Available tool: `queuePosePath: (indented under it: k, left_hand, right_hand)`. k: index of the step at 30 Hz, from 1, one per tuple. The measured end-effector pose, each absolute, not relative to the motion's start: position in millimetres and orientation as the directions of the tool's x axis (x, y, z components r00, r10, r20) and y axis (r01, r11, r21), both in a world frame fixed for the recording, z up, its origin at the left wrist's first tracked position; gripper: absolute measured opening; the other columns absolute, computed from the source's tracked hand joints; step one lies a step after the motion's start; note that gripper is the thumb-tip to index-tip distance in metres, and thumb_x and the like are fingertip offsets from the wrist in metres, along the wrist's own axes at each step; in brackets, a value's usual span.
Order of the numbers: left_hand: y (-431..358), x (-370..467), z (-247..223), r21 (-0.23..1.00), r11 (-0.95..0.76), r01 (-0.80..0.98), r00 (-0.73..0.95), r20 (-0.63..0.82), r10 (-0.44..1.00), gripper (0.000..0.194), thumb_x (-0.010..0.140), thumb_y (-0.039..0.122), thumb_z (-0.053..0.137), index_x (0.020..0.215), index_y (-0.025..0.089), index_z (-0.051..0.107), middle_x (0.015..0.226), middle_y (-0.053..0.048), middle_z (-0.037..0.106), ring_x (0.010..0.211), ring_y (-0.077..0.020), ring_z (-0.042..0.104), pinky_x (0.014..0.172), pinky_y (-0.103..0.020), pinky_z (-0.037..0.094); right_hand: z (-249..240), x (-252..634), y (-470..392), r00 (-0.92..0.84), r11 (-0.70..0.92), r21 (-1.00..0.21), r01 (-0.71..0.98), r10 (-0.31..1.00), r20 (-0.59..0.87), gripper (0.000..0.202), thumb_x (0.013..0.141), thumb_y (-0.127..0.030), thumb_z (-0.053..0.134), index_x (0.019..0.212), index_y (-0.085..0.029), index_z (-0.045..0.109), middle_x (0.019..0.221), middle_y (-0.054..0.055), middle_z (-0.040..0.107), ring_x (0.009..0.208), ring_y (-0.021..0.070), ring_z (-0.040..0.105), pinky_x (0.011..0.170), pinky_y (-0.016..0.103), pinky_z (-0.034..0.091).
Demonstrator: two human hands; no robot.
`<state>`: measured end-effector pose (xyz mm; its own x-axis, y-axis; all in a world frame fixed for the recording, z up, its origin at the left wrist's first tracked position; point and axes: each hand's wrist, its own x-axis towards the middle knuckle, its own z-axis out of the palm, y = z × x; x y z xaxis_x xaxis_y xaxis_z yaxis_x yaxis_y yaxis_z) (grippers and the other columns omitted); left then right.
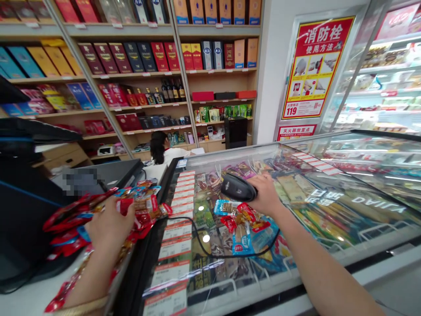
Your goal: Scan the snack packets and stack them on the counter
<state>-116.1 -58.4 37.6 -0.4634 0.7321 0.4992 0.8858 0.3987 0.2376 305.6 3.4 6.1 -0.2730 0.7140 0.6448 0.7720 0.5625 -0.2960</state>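
My right hand [265, 193] is wrapped round the handle of a black handheld scanner [237, 188], held above the glass top of a display freezer [210, 281]. Several small red and blue snack packets [241, 241] lie on the glass just below it. The scanner's black cable [210, 253] curves across the glass. At the left, my left hand [110, 224] rests on a pile of red and blue snack packets [69, 224], its fingers curled on a red packet [126, 204] by the freezer's edge.
A dark monitor and counter equipment [19, 197] stand at the far left. Price labels [174, 249] line the freezer's left side. Behind it, a dark-haired person [158, 147] is near shelves of boxed goods [131, 57]. A red poster [318, 66] hangs at the right.
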Motion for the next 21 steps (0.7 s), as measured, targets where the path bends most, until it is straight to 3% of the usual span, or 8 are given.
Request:
queuePosePath:
  k: [3, 6, 8, 10, 13, 15, 21]
  left_hand:
    - [-62.2, -116.2, 24.2, 0.207, 0.389, 0.898, -0.432, 0.584, 0.687, 0.056, 0.081, 0.062, 0.054, 0.117, 0.02, 0.058, 0.116, -0.018, 0.064, 0.121, -0.054, 0.052, 0.085, -0.065, 0.044]
    - [-58.1, -103.0, 20.8, 0.27, 0.333, 0.903, -0.425, 0.67, 0.608, 0.059, 0.082, 0.061, 0.055, 0.123, 0.019, 0.058, 0.136, -0.021, 0.053, 0.13, -0.0557, 0.042, 0.094, -0.073, 0.038]
    - [-49.8, -86.4, 22.4, 0.291, 0.24, 0.926, -0.376, 0.671, 0.638, 0.057, 0.084, 0.059, 0.052, 0.121, 0.018, 0.061, 0.133, -0.02, 0.056, 0.13, -0.0508, 0.045, 0.099, -0.071, 0.038]
    - [-39.4, -62.1, 22.2, 0.329, 0.052, 0.943, -0.257, 0.618, 0.743, 0.053, 0.083, 0.057, 0.052, 0.116, 0.017, 0.064, 0.121, -0.017, 0.062, 0.122, -0.042, 0.055, 0.102, -0.062, 0.043]
    - [-27.8, -12.2, 12.6, 0.478, -0.25, 0.842, -0.012, 0.48, 0.877, 0.049, 0.08, 0.057, 0.055, 0.107, 0.018, 0.068, 0.106, -0.013, 0.069, 0.101, -0.0289, 0.065, 0.094, -0.045, 0.052]
    - [-26.2, 23.9, 1.5, 0.533, -0.354, 0.769, 0.138, 0.401, 0.905, 0.047, 0.081, 0.057, 0.057, 0.105, 0.019, 0.07, 0.103, -0.01, 0.07, 0.092, -0.0244, 0.067, 0.088, -0.04, 0.055]
    - [-36.0, 88.1, -26.2, 0.385, -0.44, 0.811, 0.34, 0.302, 0.891, 0.033, 0.074, 0.041, 0.074, 0.099, 0.019, 0.075, 0.107, -0.012, 0.069, 0.098, -0.0278, 0.065, 0.094, -0.045, 0.052]
  right_hand:
    - [5.1, 307.6, 5.4, -0.245, 0.554, -0.309, 0.773, 0.71, 0.66, 0.029, 0.067, -0.034, 0.071, 0.093, -0.019, 0.072, 0.092, 0.006, 0.073, 0.091, 0.0211, 0.059, 0.093, 0.036, 0.03]
    - [5.6, 310.5, 8.0, -0.21, 0.515, -0.313, 0.798, 0.725, 0.656, 0.027, 0.068, -0.035, 0.071, 0.09, -0.019, 0.072, 0.087, 0.006, 0.072, 0.09, 0.0211, 0.058, 0.091, 0.035, 0.031]
    - [6.1, 312.5, 9.8, -0.195, 0.49, -0.313, 0.814, 0.737, 0.647, 0.027, 0.071, -0.04, 0.07, 0.088, -0.018, 0.071, 0.085, 0.006, 0.072, 0.088, 0.021, 0.058, 0.09, 0.035, 0.031]
    - [6.3, 314.1, 11.5, -0.18, 0.471, -0.311, 0.825, 0.742, 0.646, 0.03, 0.071, -0.043, 0.071, 0.088, -0.018, 0.071, 0.085, 0.006, 0.071, 0.088, 0.0212, 0.057, 0.089, 0.034, 0.032]
    - [5.5, 314.8, 13.5, -0.164, 0.457, -0.306, 0.835, 0.738, 0.655, 0.031, 0.068, -0.04, 0.073, 0.089, -0.018, 0.071, 0.085, 0.006, 0.071, 0.09, 0.0215, 0.058, 0.088, 0.033, 0.032]
    - [4.7, 314.1, 14.5, -0.157, 0.457, -0.313, 0.833, 0.737, 0.657, 0.03, 0.067, -0.039, 0.074, 0.09, -0.019, 0.072, 0.086, 0.006, 0.071, 0.091, 0.0216, 0.058, 0.089, 0.034, 0.033]
    - [4.7, 310.4, 15.6, -0.15, 0.46, -0.332, 0.823, 0.741, 0.655, 0.031, 0.067, -0.037, 0.073, 0.093, -0.021, 0.072, 0.091, 0.005, 0.073, 0.092, 0.0215, 0.06, 0.094, 0.036, 0.032]
